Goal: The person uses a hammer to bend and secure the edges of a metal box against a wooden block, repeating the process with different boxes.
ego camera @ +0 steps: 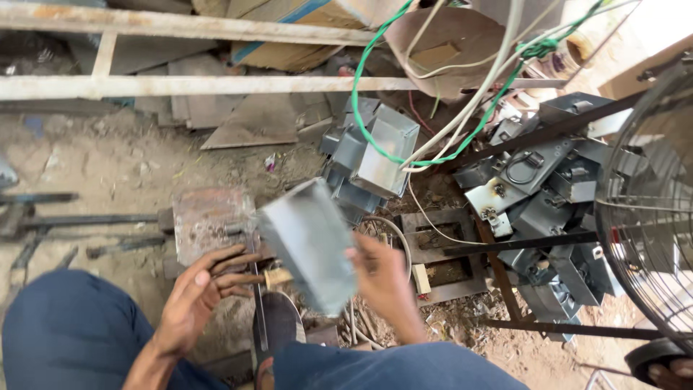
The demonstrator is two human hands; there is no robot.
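- A grey sheet-metal box (pixel 309 244), blurred by motion, sits tilted in the middle of the view, above the dirt floor (pixel 108 170) and just in front of the person's knees.
- The right hand (pixel 384 278) is on the box's right edge, its fingers closed around it from behind; only the back of the hand and thumb side show.
- The left hand (pixel 195 296) is just left of the box, fingers (pixel 234 269) curled loosely around a thin dark rod (pixel 238 278) with a small pale wooden piece (pixel 278 276) at its end; how firm that grip is I cannot tell.
- Under the left hand lies a rusty metal block (pixel 206 220), and a sandalled foot (pixel 278 325) rests near it.
- Beyond, a heap of similar grey boxes (pixel 375 148) is stacked, with a green wire (pixel 361 108) looping over it.
- To the right lies a pile of bent metal brackets (pixel 541 195), crossed by dark steel bars (pixel 520 242).
- A wire fan guard (pixel 650 195) stands at the far right edge.
- White-painted metal rails (pixel 180 85) run along the top, with cardboard (pixel 289 43) behind.
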